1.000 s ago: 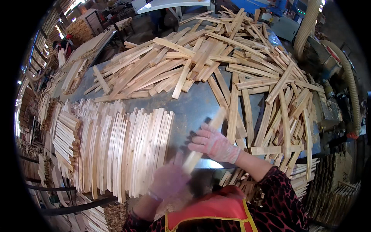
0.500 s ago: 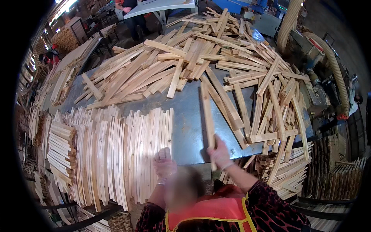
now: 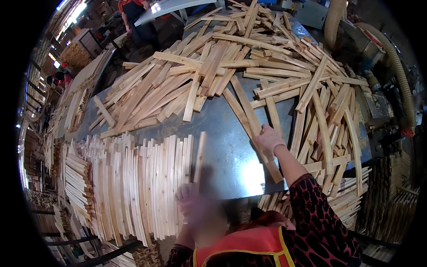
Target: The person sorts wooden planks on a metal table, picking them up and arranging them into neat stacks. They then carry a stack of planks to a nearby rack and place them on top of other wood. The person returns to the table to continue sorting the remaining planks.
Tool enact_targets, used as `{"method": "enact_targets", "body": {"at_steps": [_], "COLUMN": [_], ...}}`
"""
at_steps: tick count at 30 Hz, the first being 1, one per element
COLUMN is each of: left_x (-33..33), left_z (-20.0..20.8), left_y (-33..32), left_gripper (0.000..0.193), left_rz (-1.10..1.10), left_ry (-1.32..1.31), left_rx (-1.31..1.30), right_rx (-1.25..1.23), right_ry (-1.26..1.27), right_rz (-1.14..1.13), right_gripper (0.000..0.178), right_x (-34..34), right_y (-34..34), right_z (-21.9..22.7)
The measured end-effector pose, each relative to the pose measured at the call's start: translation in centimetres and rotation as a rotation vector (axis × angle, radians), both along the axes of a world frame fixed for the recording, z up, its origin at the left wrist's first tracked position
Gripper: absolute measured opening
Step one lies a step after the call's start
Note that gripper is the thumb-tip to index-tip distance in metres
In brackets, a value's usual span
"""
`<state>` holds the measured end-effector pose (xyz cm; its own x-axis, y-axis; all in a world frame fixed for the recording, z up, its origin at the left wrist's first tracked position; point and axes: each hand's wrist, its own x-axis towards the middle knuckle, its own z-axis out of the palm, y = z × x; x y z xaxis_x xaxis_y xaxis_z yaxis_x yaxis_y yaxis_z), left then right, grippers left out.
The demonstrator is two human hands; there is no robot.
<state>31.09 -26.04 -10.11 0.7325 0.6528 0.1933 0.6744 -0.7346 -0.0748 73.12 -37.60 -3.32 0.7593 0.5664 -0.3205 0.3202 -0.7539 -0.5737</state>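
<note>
My left hand is closed around the lower part of a narrow wooden strip, which stands out from the right end of a row of wooden strips laid side by side. A blurred patch hides part of this hand and wrist. Further right, my right hand reaches over the metal table, its fingers closed on the edge of a wooden strip. A second strip lies slanted alongside, partly under that hand.
A large jumbled heap of wooden strips covers the far part of the table, spilling down the right side. Stacked strips lie left of the row. Beyond the table a person stands beside a pale tabletop. A ribbed hose hangs at right.
The strip that my right hand held has passed to my left hand, beside the row's right end. My right hand has moved up and right onto another strip. The view has shifted slightly.
</note>
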Motion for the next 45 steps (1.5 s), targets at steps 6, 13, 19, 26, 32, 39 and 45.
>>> {"method": "enact_targets", "body": {"at_steps": [6, 13, 19, 26, 32, 39, 45], "left_x": [3.8, 14.8, 11.0, 0.1, -3.5, -9.6, -21.4], "left_z": [1.2, 5.3, 6.7, 4.6, 4.6, 12.4, 1.1], "left_y": [-1.1, -5.5, -4.5, -5.1, -2.0, 2.8, 11.9], "left_gripper": [0.076, 0.091, 0.069, 0.056, 0.047, 0.025, 0.022], "left_rz": [0.087, 0.266, 0.41, 0.096, -0.019, -0.08, 0.155], "left_ry": [0.09, 0.258, -0.541, -0.144, -0.125, 0.32, -0.114], "left_rx": [-0.38, -0.757, -1.478, -0.436, -0.103, -0.135, -0.091], "right_rx": [0.111, -0.006, 0.192, 0.362, 0.183, 0.491, -0.309], "right_ry": [0.39, -0.312, 0.117, 0.539, -0.098, -0.646, -0.355], "right_rz": [0.179, -0.017, -0.196, -0.188, 0.33, 0.778, -0.052], "right_gripper": [0.083, 0.065, 0.071, 0.064, 0.058, 0.059, 0.054], "right_x": [-11.5, -0.5, 0.8, -13.6, -22.3, -23.8, -13.3], "right_y": [-3.5, -2.5, -3.1, -3.7, -2.2, 4.4, -1.4], "right_z": [-1.8, 0.9, -3.5, -1.4, -1.8, 2.9, -3.4]}}
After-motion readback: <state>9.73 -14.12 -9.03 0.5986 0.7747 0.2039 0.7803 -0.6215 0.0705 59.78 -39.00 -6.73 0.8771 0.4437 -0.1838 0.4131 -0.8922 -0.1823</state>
